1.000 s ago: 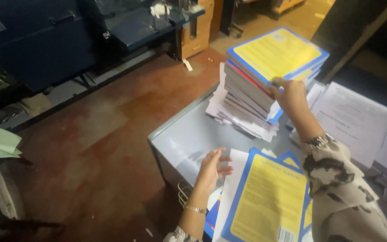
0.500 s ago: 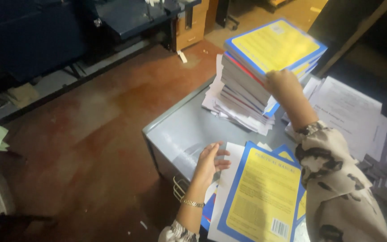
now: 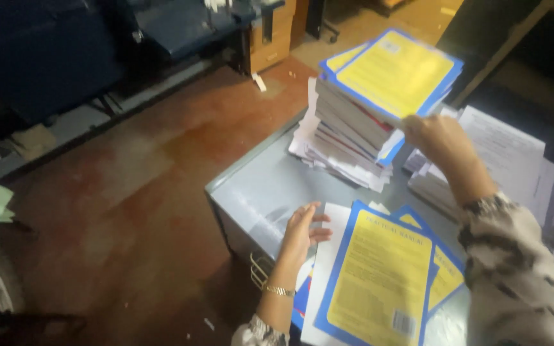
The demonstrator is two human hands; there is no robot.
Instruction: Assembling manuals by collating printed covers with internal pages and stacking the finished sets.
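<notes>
Nearest the person, a yellow booklet with a blue border [image 3: 379, 282] lies flat on the grey metal desk [image 3: 258, 192], on top of other covers and white sheets. The left hand [image 3: 299, 232] rests at that booklet's left edge, fingers spread and loose on a white sheet, gripping nothing. Half a second ago it lay much the same, so the near pile has not been disturbed.

Beyond the flat booklet, further across the desk, stands the tall stack of booklets [image 3: 367, 122], topped by another yellow cover. The right hand [image 3: 440, 144] is at the stack's near right corner, fingers curled against the edge of the upper copies; whether it actually pinches one cannot be told. Compared with a second ago, this hand sits a little lower on the corner, and the top copies look slightly fanned, which suggests the person is working a copy loose from the stack.

Right of the stack lie printed white sheets [image 3: 501, 150]. Left of the desk, the reddish floor [image 3: 161, 166] runs to dark blue seats [image 3: 46, 57]. The view has drifted closer since the earlier pictures.
</notes>
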